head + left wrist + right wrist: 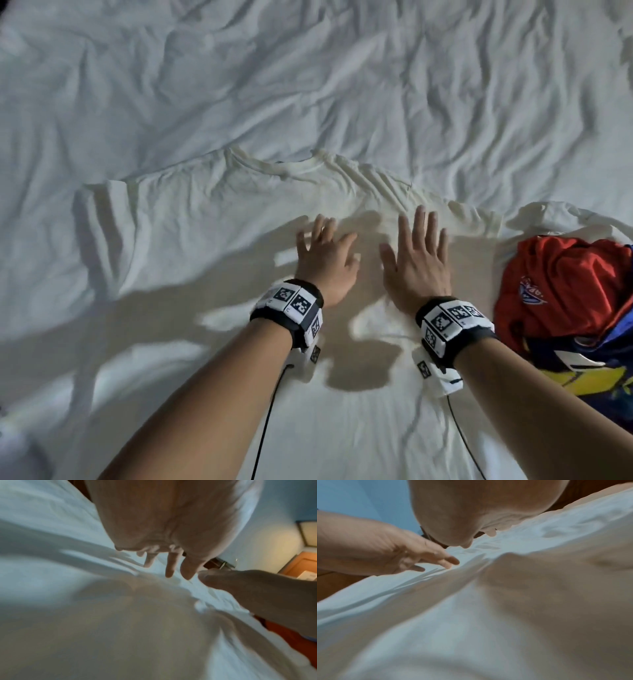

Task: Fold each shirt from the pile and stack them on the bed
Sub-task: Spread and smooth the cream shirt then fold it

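Both hands, left hand (pixel 327 255) and right hand (pixel 416 255), lie flat, fingers spread, on white shirt (pixel 212 219).

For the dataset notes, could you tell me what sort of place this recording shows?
Most likely a bedroom. The left hand and right hand lie flat on a white shirt spread over a bed with rumpled white bedding, beside a pile of clothes; the left wrist view shows a wall and wooden furniture.

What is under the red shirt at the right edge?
The red shirt lies on a blue and yellow garment, with a white one behind it. How many more shirts the pile hides cannot be seen.
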Demonstrator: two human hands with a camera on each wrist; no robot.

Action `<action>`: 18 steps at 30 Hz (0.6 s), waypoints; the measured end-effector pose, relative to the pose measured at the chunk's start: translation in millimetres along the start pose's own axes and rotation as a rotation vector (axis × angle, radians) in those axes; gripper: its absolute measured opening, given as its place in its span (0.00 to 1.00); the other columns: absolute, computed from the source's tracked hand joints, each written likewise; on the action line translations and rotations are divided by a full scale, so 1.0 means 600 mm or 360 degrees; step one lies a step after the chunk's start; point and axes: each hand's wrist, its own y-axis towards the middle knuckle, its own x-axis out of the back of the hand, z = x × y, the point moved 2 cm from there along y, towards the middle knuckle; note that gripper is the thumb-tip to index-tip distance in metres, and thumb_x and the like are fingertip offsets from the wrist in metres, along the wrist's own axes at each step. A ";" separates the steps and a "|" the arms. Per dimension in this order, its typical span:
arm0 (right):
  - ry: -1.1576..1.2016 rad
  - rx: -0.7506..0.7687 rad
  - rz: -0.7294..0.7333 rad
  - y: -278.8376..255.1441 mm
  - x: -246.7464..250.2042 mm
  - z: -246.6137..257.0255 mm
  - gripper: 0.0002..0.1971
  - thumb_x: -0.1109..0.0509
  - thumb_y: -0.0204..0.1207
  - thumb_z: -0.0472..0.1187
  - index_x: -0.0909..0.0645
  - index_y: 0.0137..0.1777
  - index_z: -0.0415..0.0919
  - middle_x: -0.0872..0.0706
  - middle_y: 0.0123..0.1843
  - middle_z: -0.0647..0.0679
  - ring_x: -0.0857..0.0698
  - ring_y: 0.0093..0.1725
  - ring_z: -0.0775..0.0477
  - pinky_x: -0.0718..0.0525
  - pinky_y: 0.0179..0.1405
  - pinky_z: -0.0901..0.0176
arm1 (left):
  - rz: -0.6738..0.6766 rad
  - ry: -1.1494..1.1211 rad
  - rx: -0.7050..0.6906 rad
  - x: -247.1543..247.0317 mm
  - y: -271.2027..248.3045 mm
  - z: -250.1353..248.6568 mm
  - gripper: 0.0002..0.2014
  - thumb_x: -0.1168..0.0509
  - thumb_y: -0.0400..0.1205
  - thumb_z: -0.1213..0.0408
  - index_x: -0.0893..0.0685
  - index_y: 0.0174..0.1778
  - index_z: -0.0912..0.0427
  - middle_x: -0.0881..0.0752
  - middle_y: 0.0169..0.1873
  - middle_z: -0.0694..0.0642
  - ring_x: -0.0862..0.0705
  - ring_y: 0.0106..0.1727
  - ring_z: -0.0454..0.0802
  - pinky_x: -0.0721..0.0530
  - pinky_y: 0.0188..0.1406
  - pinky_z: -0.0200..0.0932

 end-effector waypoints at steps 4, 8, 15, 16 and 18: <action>0.0062 0.0305 0.0167 -0.001 -0.022 0.144 0.34 0.58 0.91 0.59 0.56 0.91 0.44 0.68 0.90 0.42 0.70 0.88 0.41 0.67 0.88 0.43 | -0.0560 -0.0087 0.0142 0.114 -0.071 0.124 0.19 0.38 0.87 0.62 0.19 0.75 0.48 0.27 0.79 0.56 0.36 0.83 0.58 0.34 0.78 0.67; 0.0015 0.0590 0.0312 0.011 -0.064 0.292 0.34 0.59 0.90 0.59 0.57 0.91 0.44 0.67 0.91 0.43 0.70 0.89 0.41 0.66 0.88 0.42 | -0.0915 -0.0132 0.0640 0.219 -0.127 0.294 0.19 0.38 0.83 0.69 0.18 0.70 0.54 0.24 0.73 0.61 0.30 0.76 0.63 0.27 0.70 0.64; 0.0038 0.0702 0.0423 0.055 -0.140 0.498 0.35 0.57 0.89 0.61 0.66 0.90 0.52 0.71 0.90 0.43 0.73 0.88 0.39 0.68 0.87 0.37 | -0.0785 -0.0749 0.1545 0.258 -0.164 0.509 0.29 0.34 0.82 0.58 0.31 0.78 0.64 0.28 0.75 0.68 0.29 0.76 0.68 0.27 0.75 0.66; 0.0063 0.0682 0.0434 0.063 -0.152 0.519 0.35 0.56 0.89 0.62 0.66 0.90 0.54 0.71 0.90 0.43 0.73 0.87 0.39 0.69 0.87 0.36 | -0.0798 -0.0842 0.1522 0.254 -0.162 0.523 0.29 0.32 0.80 0.56 0.29 0.75 0.64 0.25 0.72 0.66 0.26 0.73 0.67 0.24 0.73 0.64; 0.0085 0.0595 0.0461 0.075 -0.176 0.548 0.36 0.59 0.88 0.65 0.70 0.89 0.56 0.76 0.88 0.44 0.76 0.86 0.39 0.73 0.84 0.35 | -0.0861 -0.1113 0.1425 0.249 -0.153 0.539 0.28 0.28 0.77 0.54 0.27 0.70 0.61 0.18 0.66 0.63 0.18 0.65 0.65 0.17 0.67 0.61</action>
